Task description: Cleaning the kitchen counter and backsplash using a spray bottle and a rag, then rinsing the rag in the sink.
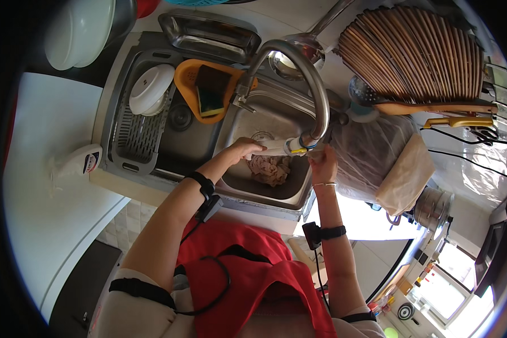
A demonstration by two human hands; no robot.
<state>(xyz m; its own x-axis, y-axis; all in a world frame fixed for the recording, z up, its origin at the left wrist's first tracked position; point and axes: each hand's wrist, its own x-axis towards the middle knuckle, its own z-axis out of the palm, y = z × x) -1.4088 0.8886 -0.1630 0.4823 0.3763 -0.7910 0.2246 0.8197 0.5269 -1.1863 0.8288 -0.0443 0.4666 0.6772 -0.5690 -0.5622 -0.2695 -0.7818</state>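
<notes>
A curved metal faucet (pixel 323 91) arches over the right sink basin (pixel 279 105). At its outlet is a white faucet attachment (pixel 274 148) with a blue ring and a yellow lever. My left hand (pixel 240 150) grips the attachment's left end, thumb along the top. Bent fingers of my right hand (pixel 323 165) close on its pale right end, just beside the outlet; what lies inside them is partly hidden. Beneath, a crumpled pinkish-brown wet mass (pixel 272 170), perhaps cloth or meat, lies in the basin near the drain (pixel 263 135).
Left of the basin, a grey drain rack (pixel 137 141) bears white bowls (pixel 152 88). An orange tray (pixel 186 80) holds sponges (pixel 213 84). Behind stands a steel tray (pixel 209 36); to the right are a ladle (pixel 298 59), chopsticks (pixel 414 55) and a plastic-covered object (pixel 363 148).
</notes>
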